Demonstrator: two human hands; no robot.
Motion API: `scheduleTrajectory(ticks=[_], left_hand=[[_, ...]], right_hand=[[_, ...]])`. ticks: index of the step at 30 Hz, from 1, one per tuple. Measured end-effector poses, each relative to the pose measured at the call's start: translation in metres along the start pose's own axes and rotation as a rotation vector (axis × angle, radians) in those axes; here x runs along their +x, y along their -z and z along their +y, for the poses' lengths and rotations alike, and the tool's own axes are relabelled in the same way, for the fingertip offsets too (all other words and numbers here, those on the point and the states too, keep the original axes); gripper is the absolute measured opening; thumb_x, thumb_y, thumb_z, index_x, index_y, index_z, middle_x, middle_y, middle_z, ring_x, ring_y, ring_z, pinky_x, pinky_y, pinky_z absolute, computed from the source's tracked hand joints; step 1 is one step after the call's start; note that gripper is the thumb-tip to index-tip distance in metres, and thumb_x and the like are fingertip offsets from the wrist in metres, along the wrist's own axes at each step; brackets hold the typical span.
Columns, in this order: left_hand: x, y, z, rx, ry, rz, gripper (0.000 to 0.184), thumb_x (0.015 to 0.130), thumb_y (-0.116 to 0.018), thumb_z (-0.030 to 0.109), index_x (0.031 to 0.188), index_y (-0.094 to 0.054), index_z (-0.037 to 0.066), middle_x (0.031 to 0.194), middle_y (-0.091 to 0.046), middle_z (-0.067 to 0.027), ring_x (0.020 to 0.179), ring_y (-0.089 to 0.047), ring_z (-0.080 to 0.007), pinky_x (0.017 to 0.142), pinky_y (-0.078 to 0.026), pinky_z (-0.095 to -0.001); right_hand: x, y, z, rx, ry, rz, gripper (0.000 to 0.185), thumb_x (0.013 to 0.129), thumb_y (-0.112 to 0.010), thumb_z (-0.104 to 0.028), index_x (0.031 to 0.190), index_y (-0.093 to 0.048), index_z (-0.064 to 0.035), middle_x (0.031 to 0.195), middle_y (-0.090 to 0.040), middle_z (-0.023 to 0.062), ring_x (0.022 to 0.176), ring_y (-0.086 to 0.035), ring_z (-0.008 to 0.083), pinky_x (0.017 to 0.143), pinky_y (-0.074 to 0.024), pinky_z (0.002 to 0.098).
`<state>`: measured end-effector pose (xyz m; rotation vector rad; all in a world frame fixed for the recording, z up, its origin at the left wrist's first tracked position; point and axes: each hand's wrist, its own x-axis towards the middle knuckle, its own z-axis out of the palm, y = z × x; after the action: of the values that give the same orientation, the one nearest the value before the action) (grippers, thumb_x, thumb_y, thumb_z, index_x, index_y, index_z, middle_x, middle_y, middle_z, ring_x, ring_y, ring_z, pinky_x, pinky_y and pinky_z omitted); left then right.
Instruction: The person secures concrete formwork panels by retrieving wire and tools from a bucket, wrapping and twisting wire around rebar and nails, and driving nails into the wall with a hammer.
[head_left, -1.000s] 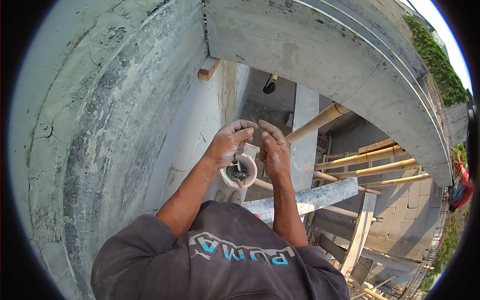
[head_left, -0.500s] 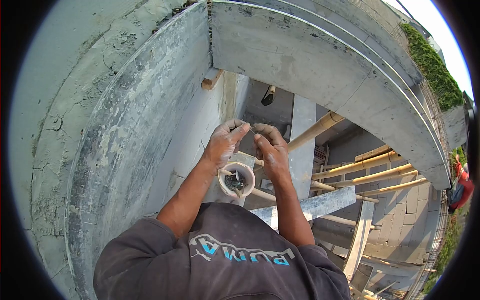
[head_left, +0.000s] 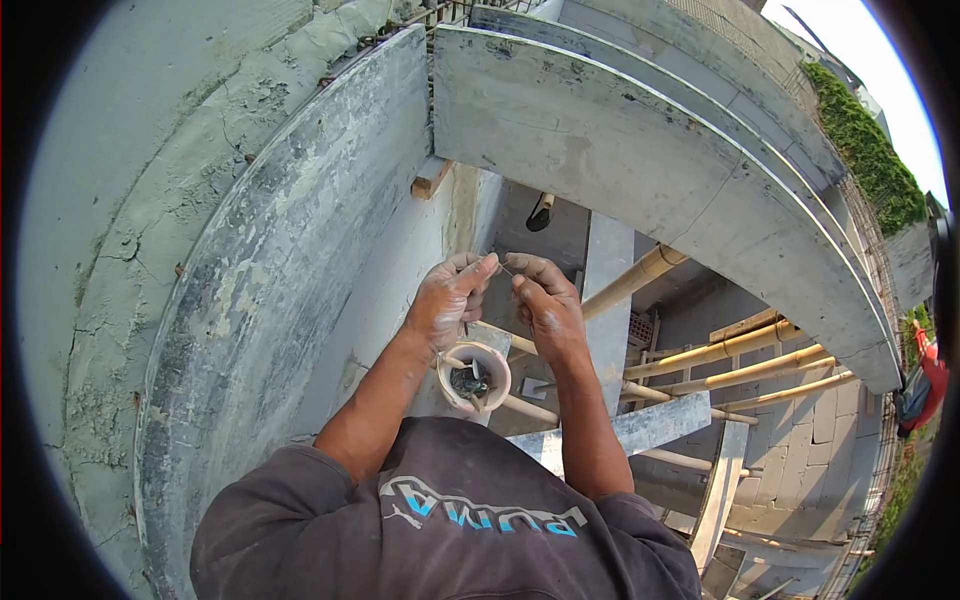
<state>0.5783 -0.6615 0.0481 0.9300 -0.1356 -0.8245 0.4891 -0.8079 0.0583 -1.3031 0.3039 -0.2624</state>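
My left hand (head_left: 452, 300) and my right hand (head_left: 548, 305) are held close together in front of my chest, with the fingers of both pinched. A thin strand (head_left: 507, 270), wire or string, runs between the fingertips; which of the two I cannot tell. Just below the hands is a white bucket (head_left: 503, 378) with dark, small contents and what look like tool handles, too small to name surely. Whitish dust or paste marks both hands.
A long grey formwork panel (head_left: 270, 290) curves along the left; another panel (head_left: 600, 130) crosses ahead. Bamboo poles (head_left: 740, 347) and planks (head_left: 718, 490) span a deep drop on the right. Rough cement (head_left: 110, 250) lies far left. Someone in red (head_left: 925, 385) is at the far right.
The camera view has shifted slightly, so the panels sit a little lower. Both hands stay close together with the strand between them; the fingers have moved only slightly.
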Motion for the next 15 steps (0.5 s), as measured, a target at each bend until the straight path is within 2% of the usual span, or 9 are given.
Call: scheduleTrajectory(ticks=[5,8,12,13,15], left_hand=[[-0.004,0.001,0.002,-0.164,0.053,-0.03,0.022,0.095,-0.072,0.031,0.092,-0.059,0.013,0.069,-0.045,0.0091,0.05,-0.035,-0.0006,0.045,-0.029,-0.0171],[-0.006,0.001,0.006,-0.165,0.067,-0.032,0.023,0.095,-0.07,0.031,0.088,-0.056,0.014,0.069,-0.045,0.0089,0.05,-0.035,-0.0008,0.045,-0.029,-0.0177],[-0.011,0.007,0.01,-0.181,0.135,-0.073,0.022,0.097,-0.067,0.03,0.087,-0.056,0.014,0.068,-0.044,0.0087,0.049,-0.035,-0.0012,0.045,-0.029,-0.0191],[-0.011,0.012,0.011,-0.203,0.158,-0.101,0.022,0.098,-0.066,0.029,0.086,-0.056,0.014,0.067,-0.043,0.0086,0.049,-0.034,-0.0014,0.045,-0.029,-0.0194],[-0.012,0.021,0.012,-0.214,0.231,-0.145,0.02,0.098,-0.065,0.028,0.086,-0.056,0.014,0.066,-0.043,0.009,0.049,-0.035,-0.0018,0.044,-0.029,-0.0199]], right_hand=[[0.0,-0.002,0.005,-0.047,0.012,-0.068,0.043,0.092,-0.051,-0.006,0.133,-0.063,-0.0037,0.082,-0.052,-0.0072,0.062,-0.039,0.0012,0.056,-0.0347,0.019],[-0.002,-0.007,0.002,-0.018,-0.015,-0.068,0.043,0.091,-0.049,-0.006,0.132,-0.063,-0.0034,0.085,-0.053,-0.0065,0.064,-0.04,0.0008,0.057,-0.0351,0.0178],[0.004,-0.003,0.011,-0.283,0.283,-0.096,0.04,0.089,-0.047,0.0,0.122,-0.07,-0.001,0.085,-0.056,-0.0028,0.069,-0.046,0.0064,0.061,-0.0439,0.0265],[0.007,-0.004,0.013,-0.376,0.46,-0.098,0.038,0.086,-0.05,0.003,0.116,-0.073,-0.0046,0.08,-0.056,0.001,0.068,-0.049,0.0124,0.063,-0.0464,0.0314],[0.004,0.0,0.0,-0.655,0.565,-0.171,0.038,0.084,-0.054,0.004,0.114,-0.074,-0.009,0.077,-0.053,0.0034,0.067,-0.051,0.0161,0.063,-0.0466,0.0322]])
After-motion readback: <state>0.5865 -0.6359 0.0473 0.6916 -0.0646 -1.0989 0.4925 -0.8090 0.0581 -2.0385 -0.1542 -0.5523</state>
